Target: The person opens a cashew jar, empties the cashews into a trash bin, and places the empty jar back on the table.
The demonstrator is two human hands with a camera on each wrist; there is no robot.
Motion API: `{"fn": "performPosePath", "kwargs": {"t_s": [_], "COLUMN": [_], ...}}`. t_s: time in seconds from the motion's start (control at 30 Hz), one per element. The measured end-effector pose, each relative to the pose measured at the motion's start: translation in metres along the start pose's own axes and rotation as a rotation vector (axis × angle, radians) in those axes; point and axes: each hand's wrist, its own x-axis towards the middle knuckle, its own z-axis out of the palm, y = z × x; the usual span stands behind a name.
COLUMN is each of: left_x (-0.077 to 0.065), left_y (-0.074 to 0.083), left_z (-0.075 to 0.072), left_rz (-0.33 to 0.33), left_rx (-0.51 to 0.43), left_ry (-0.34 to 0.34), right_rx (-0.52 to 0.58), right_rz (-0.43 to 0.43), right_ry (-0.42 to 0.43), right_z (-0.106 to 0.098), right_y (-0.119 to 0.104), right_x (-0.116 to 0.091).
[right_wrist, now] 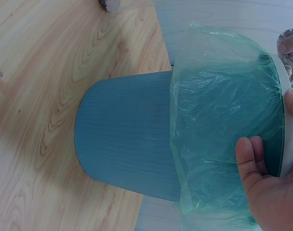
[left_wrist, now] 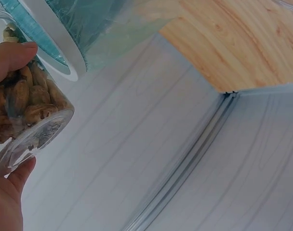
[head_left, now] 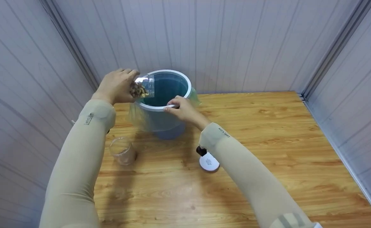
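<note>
My left hand (head_left: pixel 117 85) holds a clear jar (head_left: pixel 150 83) tipped on its side, its mouth toward the inside of a blue trash bin (head_left: pixel 169 131). Brown, oblong nut-like pieces (left_wrist: pixel 38 98) fill much of the jar in the left wrist view. The bin stands upright, with a white rim (head_left: pixel 172 72) and a translucent green bag (right_wrist: pixel 219 106) folded down over its outside. At the bin's near side my right hand (head_left: pixel 184 109) pinches the rim, digits on both sides of it. Part of the left hand's grip is hidden in the head view.
A clear glass cup (head_left: pixel 122 152) stands on the wooden table (head_left: pixel 261 126), left of the bin and close to the left forearm. Beside the right forearm lies a white rounded object (head_left: pixel 209 162) with a black part. Pale panelled walls (head_left: pixel 236 47) enclose the back and sides.
</note>
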Motion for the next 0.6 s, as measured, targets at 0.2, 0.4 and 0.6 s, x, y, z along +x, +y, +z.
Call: {"fn": "performPosePath", "kwargs": {"t_s": [0.2, 0.4, 0.6], "left_x": [0.0014, 0.0028, 0.0027], "left_y": [-0.0014, -0.0033, -0.0052], "left_z": [-0.0004, -0.0006, -0.0010], "left_rz": [0.015, 0.054, 0.067], "left_rx": [0.017, 0.056, 0.062], "left_ry": [0.009, 0.019, 0.030], "right_rx": [0.009, 0.013, 0.019], "right_rz": [0.011, -0.034, -0.062], "right_ry": [0.000, 0.006, 0.006], "right_z": [-0.0004, -0.0002, -0.0006], "right_y": [-0.0002, 0.0022, 0.0024], "right_x": [-0.0004, 0.0001, 0.0002]}}
